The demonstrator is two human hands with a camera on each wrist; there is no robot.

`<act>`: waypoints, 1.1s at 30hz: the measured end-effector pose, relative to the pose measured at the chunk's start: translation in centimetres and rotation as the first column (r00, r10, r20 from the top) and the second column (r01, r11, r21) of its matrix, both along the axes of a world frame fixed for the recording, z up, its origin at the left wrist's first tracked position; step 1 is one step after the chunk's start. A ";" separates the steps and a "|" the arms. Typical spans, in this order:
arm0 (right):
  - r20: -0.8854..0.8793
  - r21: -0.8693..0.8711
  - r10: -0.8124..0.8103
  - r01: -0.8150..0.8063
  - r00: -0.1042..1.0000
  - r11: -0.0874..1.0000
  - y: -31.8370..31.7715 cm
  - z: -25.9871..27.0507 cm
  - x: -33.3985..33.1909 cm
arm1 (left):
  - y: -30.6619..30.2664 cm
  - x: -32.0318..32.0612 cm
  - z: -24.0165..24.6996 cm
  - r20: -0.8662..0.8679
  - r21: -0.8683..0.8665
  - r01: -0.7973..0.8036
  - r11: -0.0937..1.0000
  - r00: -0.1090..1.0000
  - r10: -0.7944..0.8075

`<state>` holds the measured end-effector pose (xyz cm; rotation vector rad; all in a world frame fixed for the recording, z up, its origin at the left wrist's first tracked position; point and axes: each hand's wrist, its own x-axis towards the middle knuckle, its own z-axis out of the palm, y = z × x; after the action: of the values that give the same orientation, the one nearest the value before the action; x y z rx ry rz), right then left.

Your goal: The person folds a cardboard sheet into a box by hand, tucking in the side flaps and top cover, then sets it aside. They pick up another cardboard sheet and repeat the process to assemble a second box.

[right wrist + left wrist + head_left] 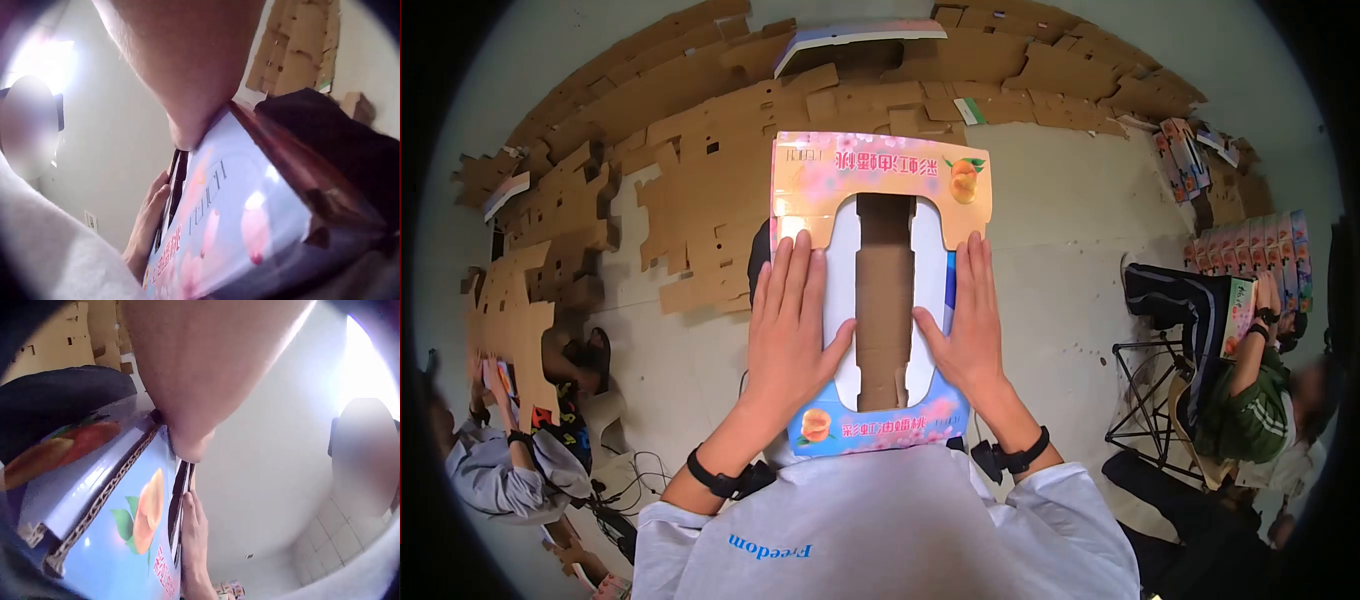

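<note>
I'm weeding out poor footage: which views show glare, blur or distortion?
Head view: fisheye-bent with a dark round rim, but the box is sharp. Left wrist view: the left hand looms blurred, glare at upper right. Right wrist view: the right hand blurs too, glare at upper left.

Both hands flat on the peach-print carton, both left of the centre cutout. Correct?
No. The left hand and right hand lie flat on the peach-print carton, but one on each side of the centre cutout; the head view shows it.
</note>
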<state>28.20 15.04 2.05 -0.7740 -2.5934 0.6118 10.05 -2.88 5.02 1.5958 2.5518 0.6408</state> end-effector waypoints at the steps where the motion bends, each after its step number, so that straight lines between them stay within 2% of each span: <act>1: -0.010 0.007 -0.011 0.011 1.000 1.000 0.0 -0.2 -0.2 | 0.2 -0.2 -0.3 0.020 0.040 -0.003 0.999 1.000 0.003; 4: -0.044 0.031 -0.032 0.033 0.999 0.999 0.3 -0.4 -0.4 | 0.1 -1.4 -0.8 0.026 0.100 0.035 0.994 0.999 -0.038; 7: -0.169 -0.025 -0.082 0.079 0.982 0.997 0.8 -1.6 0.3 | -0.1 -1.0 -1.6 0.064 0.192 0.015 0.981 0.998 -0.028; 8: -0.258 -0.211 -0.201 0.147 0.945 0.966 0.5 -1.8 0.4 | -0.4 -0.8 -1.9 0.103 0.232 -0.085 0.969 0.993 0.062; 10: -0.355 -0.566 -0.456 0.200 0.816 0.800 0.0 -2.4 0.6 | -0.8 -0.5 -2.3 0.186 0.303 -0.281 0.911 0.954 0.233; 11: -0.292 -0.695 -0.463 0.147 0.837 0.704 0.5 -3.6 1.4 | -0.8 -0.4 -3.0 0.484 0.287 -0.359 0.888 0.854 0.189; 12: -0.227 -0.804 -0.457 0.099 0.860 0.586 1.6 -5.5 2.7 | -0.9 -0.4 -3.9 0.734 0.245 -0.428 0.870 0.668 0.121; 13: -0.161 -0.892 -0.438 0.059 0.885 0.447 1.8 -5.9 3.1 | -1.0 -0.5 -4.3 0.910 0.181 -0.481 0.857 0.412 0.039; 14: -0.167 -0.889 -0.418 0.047 0.893 0.455 1.6 -6.2 3.5 | -1.2 -0.8 -4.2 0.886 0.186 -0.397 0.899 0.463 0.021; 17: -0.188 -0.878 -0.367 0.011 0.911 0.478 1.2 -5.2 3.6 | -1.2 -1.2 -4.3 0.915 0.186 -0.388 0.903 0.403 -0.015; 19: -0.213 -0.865 -0.357 -0.006 0.910 0.501 1.9 -4.8 3.7 | -1.0 -1.3 -4.5 0.893 0.202 -0.343 0.917 0.448 -0.029; 22: -0.136 -0.926 -0.342 0.003 0.930 0.378 3.4 -2.7 4.8 | -0.9 -2.0 -5.2 0.842 0.218 -0.219 0.951 0.535 -0.070; 24: -0.154 -0.942 -0.437 0.002 0.886 0.335 5.4 -5.5 7.3 | -1.0 -2.8 -6.0 0.798 0.225 -0.128 0.966 0.594 -0.107; 25: -0.153 -0.951 -0.484 0.006 0.861 0.310 6.2 -7.0 8.7 | -0.9 -3.4 -5.9 0.660 0.219 -0.052 0.974 0.743 -0.109; 26: -0.111 -0.959 -0.564 0.062 0.818 0.278 6.9 -7.9 10.0 | -0.9 -3.5 -6.3 0.521 0.215 -0.043 0.976 0.850 -0.077; 27: -0.008 -0.980 -0.672 0.129 0.740 0.153 7.9 -9.9 12.1 | -1.1 -3.5 -6.9 0.369 0.202 -0.036 0.979 0.929 -0.042; 29: 0.128 -0.992 -0.757 0.084 0.641 -0.096 9.2 -10.2 15.2 | -1.6 -3.5 -7.6 0.210 0.233 0.003 0.972 0.976 -0.053; 33: 0.116 -0.974 -0.859 -0.111 0.499 -0.196 7.6 -16.0 20.9 | -2.2 -3.1 -9.4 -0.051 0.230 0.036 0.972 0.998 -0.025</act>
<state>49.07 22.67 -13.95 -1.3724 -0.4583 2.0551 6.91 -5.04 -4.39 1.7342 2.5595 0.9388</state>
